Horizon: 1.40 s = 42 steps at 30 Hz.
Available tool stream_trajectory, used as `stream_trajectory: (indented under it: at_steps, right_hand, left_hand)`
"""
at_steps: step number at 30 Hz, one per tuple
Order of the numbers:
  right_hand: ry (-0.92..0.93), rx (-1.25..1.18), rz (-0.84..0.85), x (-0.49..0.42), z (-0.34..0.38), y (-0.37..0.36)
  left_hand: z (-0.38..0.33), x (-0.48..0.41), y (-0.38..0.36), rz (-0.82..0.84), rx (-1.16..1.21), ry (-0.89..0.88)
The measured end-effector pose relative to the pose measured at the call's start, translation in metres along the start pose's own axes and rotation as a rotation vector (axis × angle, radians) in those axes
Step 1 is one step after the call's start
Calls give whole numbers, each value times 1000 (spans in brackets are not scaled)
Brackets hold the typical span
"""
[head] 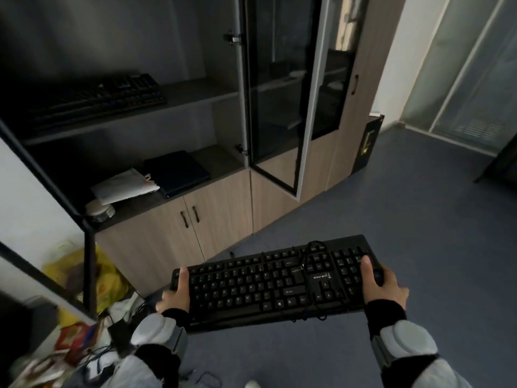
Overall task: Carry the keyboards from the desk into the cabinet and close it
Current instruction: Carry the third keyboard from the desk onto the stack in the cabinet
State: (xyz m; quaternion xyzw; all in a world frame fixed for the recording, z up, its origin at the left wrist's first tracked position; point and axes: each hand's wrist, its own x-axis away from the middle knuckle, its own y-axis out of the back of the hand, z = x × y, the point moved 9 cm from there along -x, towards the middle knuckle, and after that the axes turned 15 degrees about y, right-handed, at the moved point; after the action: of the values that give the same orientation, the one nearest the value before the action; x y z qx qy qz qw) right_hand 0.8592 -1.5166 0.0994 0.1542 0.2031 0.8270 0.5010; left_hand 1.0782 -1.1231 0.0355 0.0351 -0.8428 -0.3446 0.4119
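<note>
I hold a black keyboard [268,284] level in front of me, its cable looped over the keys. My left hand [176,295] grips its left end and my right hand [383,284] grips its right end, thumbs on top. Ahead stands the cabinet [195,119] with its glass door [279,93] swung open. A second black keyboard [95,99] lies on the upper shelf at the left.
A dark flat case [176,172], a stack of papers [126,186] and a small round object [99,211] lie on the lower shelf. Yellow bags [109,278], cables and clutter sit on the floor at lower left. Grey-blue floor [405,219] stretches to the right.
</note>
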Motion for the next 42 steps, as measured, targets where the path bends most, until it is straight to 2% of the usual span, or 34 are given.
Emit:
stream_trajectory:
  at_steps: [4,9,17,20,23,27,36,42]
  right_hand:
    - [26,28,54,-48,41,-55]
    - [90,-21,102,-93,95,-123]
    - [196,-102,229,-150,180,-229]
    - [237,-116,256,-180,214,-268]
    - [309,-144,308,-219,265,-316]
    - [389,-217,384,-260,324,-367]
    - [471,-352,445,-288,437,-453]
    - [607,-430,456,-275,522,-495]
  left_hand:
    - [-49,-36,20,-40,-70,-24]
    - [-108,-73,69,-122,163,28]
    - [-164,-121,135,-243,268,-7]
    - [-193,-135,158,-309,284,-83]
    - [-228,-145,185,-422,332,-84]
    - [-273,-148,214,-477,414,-82]
    - [-325,-165,286,-538,657,-65]
    - [-376,-177,382,-652,661,-200]
